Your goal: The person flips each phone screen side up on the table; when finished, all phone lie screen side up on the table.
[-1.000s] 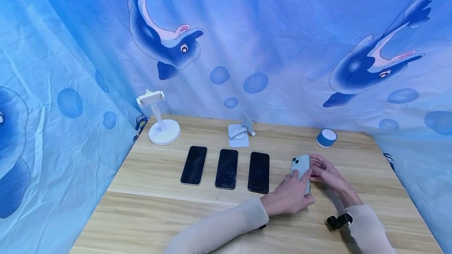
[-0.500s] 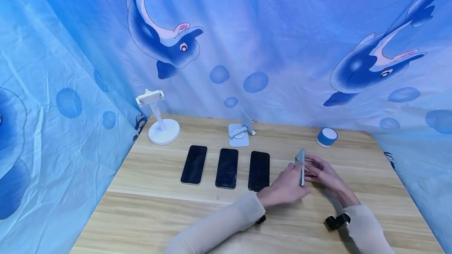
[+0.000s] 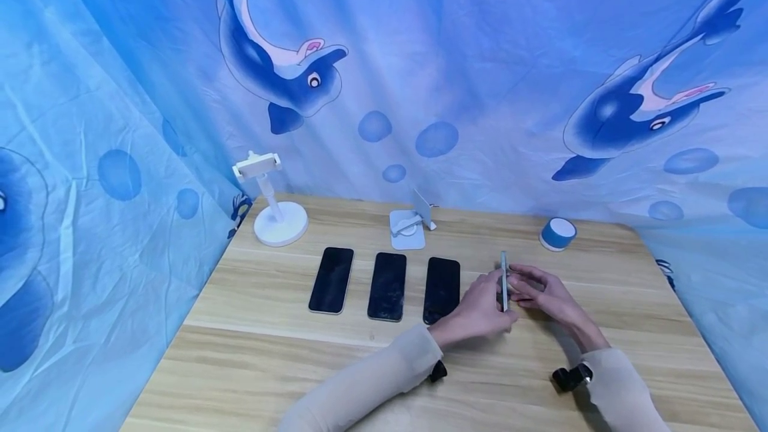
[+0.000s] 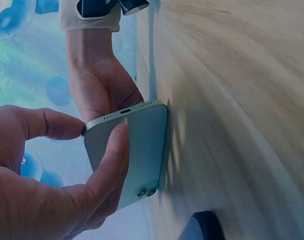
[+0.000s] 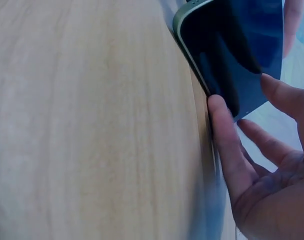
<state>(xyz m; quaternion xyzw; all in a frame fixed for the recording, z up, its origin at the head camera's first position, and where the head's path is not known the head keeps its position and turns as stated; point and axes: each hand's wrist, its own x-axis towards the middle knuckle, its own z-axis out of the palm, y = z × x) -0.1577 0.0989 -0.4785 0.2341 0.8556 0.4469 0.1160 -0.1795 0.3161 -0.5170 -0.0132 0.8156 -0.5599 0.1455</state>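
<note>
A mint-green smartphone (image 3: 505, 282) stands on its long edge at the table's right half, seen edge-on in the head view. My left hand (image 3: 477, 309) grips it from the left: in the left wrist view one digit lies along the pale back (image 4: 144, 145), by the charging-port end, and another is at the corner. From the right, my right hand (image 3: 549, 295) reaches it with extended fingers. The right wrist view shows those fingertips at the dark screen (image 5: 252, 45) and its lower edge. Just left of my left hand lies a black-screened phone (image 3: 442, 287), its lower corner behind the hand.
Two more phones, one in the middle (image 3: 387, 287) and one at left (image 3: 331, 280), lie screen up in the row. Behind them stand a white round-based phone holder (image 3: 280, 224), a folding stand (image 3: 408, 231) and a blue-and-white cylinder (image 3: 558, 235). A dolphin-print curtain (image 3: 498, 72) borders the wooden table (image 3: 240, 365).
The mint phone has turned from showing its back to standing edge-on and moved slightly left. Both hands shifted left with it; the other phones and stands stay put.
</note>
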